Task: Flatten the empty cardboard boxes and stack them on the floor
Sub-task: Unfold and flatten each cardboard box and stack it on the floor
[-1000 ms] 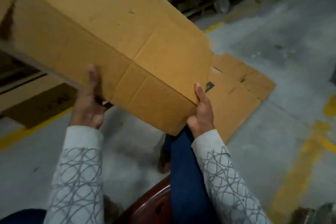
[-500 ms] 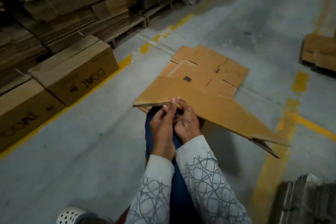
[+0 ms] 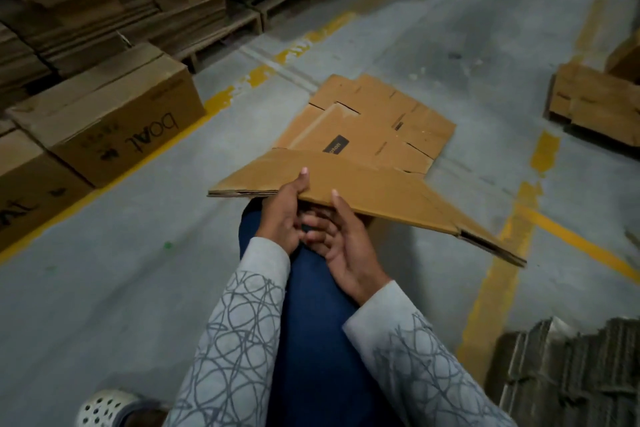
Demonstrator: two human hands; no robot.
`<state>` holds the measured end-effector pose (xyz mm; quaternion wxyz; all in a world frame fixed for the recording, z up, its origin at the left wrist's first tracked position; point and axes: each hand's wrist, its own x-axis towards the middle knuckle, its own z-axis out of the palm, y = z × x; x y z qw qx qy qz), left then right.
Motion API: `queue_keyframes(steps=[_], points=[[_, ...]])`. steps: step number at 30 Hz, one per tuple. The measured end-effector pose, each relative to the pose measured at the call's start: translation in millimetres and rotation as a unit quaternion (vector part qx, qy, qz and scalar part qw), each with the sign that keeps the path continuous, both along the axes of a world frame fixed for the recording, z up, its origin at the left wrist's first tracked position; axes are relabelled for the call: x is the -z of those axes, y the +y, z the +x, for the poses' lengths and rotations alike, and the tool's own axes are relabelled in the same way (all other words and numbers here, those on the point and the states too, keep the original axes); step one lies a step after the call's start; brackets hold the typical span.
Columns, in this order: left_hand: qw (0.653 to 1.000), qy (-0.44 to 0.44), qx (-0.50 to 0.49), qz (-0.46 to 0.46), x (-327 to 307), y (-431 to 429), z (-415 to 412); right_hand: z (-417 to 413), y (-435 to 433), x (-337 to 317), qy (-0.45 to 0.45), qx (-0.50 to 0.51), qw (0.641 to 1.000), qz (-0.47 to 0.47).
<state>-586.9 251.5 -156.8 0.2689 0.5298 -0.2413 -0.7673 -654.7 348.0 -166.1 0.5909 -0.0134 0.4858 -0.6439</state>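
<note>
A flattened brown cardboard box [image 3: 367, 189] lies level over my knee, its far corner pointing right. My left hand [image 3: 285, 215] grips its near edge, thumb on top and fingers under. My right hand [image 3: 346, 239] is at the same edge just to the right, thumb on top of the board, fingers spread loosely beneath it. Beyond it, a stack of flattened boxes [image 3: 377, 125] lies on the concrete floor, one with a dark label.
Closed boxes marked "boAt" [image 3: 114, 121] stand at the left along a yellow floor line, with pallets of stacked cardboard [image 3: 114, 0] behind. More flat cardboard [image 3: 595, 107] lies at the right, and corrugated bundles [image 3: 571, 378] at the lower right. My blue-trousered leg [image 3: 311, 340] is below.
A second ago I held the box up high, one hand at each side. Since then it has come down flat over my knee and both hands have met at its near edge.
</note>
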Motion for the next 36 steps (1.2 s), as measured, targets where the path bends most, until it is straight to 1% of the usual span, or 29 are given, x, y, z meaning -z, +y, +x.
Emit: queue_keyframes(steps=[2,5,9,12,15,19,24,27,28,29,32,34,36], points=[[0.999,0.01,-0.034,-0.037,7.0,-4.6,5.1,-9.9,18.0,10.1,0.0,0.046,0.999,0.02],[0.997,0.013,-0.045,-0.066,9.8,2.2,4.7,-26.3,26.5,13.2,0.008,0.125,0.99,0.063],[0.992,0.07,-0.062,-0.086,18.3,10.7,3.1,-29.3,25.0,8.1,0.0,0.183,0.981,0.068],[0.986,0.11,-0.06,-0.114,17.2,14.5,7.4,-31.6,27.7,5.2,0.028,0.198,0.979,0.031],[0.982,0.149,-0.049,-0.108,11.6,10.9,15.1,-34.0,28.3,-1.8,0.062,0.195,0.979,-0.009],[0.974,0.19,-0.032,-0.116,-14.9,-4.5,12.2,-34.7,20.9,-19.5,0.074,0.195,0.977,-0.046],[0.976,0.175,-0.025,-0.127,-35.0,-32.8,-16.8,-49.1,-12.0,-29.5,0.077,0.209,0.973,-0.067],[0.975,0.197,-0.01,-0.102,-23.5,-44.8,-35.5,-58.0,-50.9,-9.9,0.053,0.217,0.974,-0.045],[0.978,0.187,0.0,-0.095,-15.0,-45.0,-40.6,-59.8,-66.7,4.3,0.034,0.213,0.976,-0.032],[0.983,0.16,0.009,-0.084,-4.5,-43.3,-44.8,-60.1,-81.1,19.3,0.011,0.208,0.978,-0.015],[0.999,0.043,0.016,-0.012,30.6,-33.8,-48.8,-51.3,-100.2,64.0,-0.067,0.194,0.978,0.045],[1.0,-0.001,-0.002,0.02,38.3,-35.3,-47.6,-41.9,-99.2,84.2,-0.08,0.184,0.977,0.073],[1.0,-0.017,0.009,0.004,38.2,-41.4,-45.2,-33.9,-91.1,90.8,-0.082,0.167,0.979,0.082]])
